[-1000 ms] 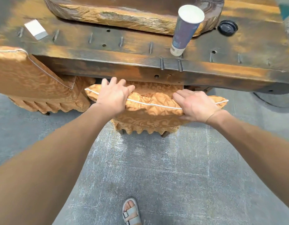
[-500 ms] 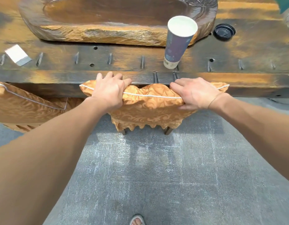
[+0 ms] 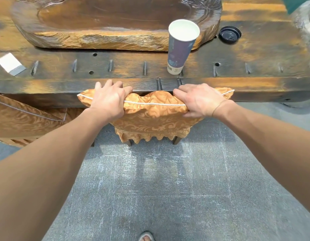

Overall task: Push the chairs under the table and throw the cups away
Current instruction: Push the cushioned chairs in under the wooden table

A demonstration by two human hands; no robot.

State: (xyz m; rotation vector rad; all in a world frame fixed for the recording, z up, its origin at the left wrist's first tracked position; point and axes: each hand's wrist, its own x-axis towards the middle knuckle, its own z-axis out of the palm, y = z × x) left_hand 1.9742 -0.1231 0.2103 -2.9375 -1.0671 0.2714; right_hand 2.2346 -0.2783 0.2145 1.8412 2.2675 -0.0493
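Observation:
A chair (image 3: 154, 122) in an orange patterned cover stands with its backrest top against the front edge of the dark wooden table (image 3: 255, 84); its seat is hidden under the table. My left hand (image 3: 110, 100) grips the left part of the backrest top, and my right hand (image 3: 197, 100) grips the right part. A tall paper cup (image 3: 180, 47), blue-purple with a white inside, stands upright on the table just beyond my right hand. A black cup lid (image 3: 230, 34) lies further right on the table.
A second orange-covered chair (image 3: 29, 119) stands at the left, partly under the table. A large carved wooden tray (image 3: 105, 37) fills the table's middle. A white card (image 3: 10, 66) lies at the left. Grey tiled floor (image 3: 159, 188) lies below, with my sandalled toe (image 3: 146, 237).
The chair has slid forward under the table with both hands on its backrest; its top edge now meets the table's front edge. My view has drawn back a little.

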